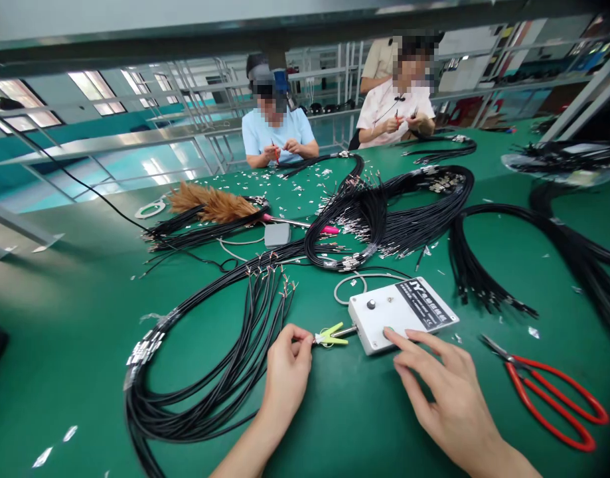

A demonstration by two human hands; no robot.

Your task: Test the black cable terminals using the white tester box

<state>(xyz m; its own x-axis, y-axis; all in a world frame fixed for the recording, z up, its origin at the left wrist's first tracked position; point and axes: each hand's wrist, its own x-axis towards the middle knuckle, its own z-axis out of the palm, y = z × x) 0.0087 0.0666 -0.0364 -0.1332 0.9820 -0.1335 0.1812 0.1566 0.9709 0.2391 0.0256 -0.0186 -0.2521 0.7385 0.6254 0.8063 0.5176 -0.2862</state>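
Note:
My left hand (291, 362) is closed in a pinch on a cable's thin wire end, most of which the fingers hide. Just beyond the fingertips, a yellow-green clip (331, 334) sits on the metal shaft (345, 331) of a white control box (381, 311). The box carries a black knob (371, 304) and a small switch. My right hand (444, 385) lies over the box's near edge, fingers apart, one fingertip on a green button. It holds nothing. Left of my left hand curves a bundle of black cables (185, 405) with stripped, fanned-out wire ends.
Red-handled scissors (558, 398) lie at right. More black cable bundles (419, 212) cover the green table (349, 425), with a brush (218, 202), a grey block (277, 234) and scraps around. Two co-workers (279, 133) sit across, hands busy; another person is behind. A shelf hangs overhead.

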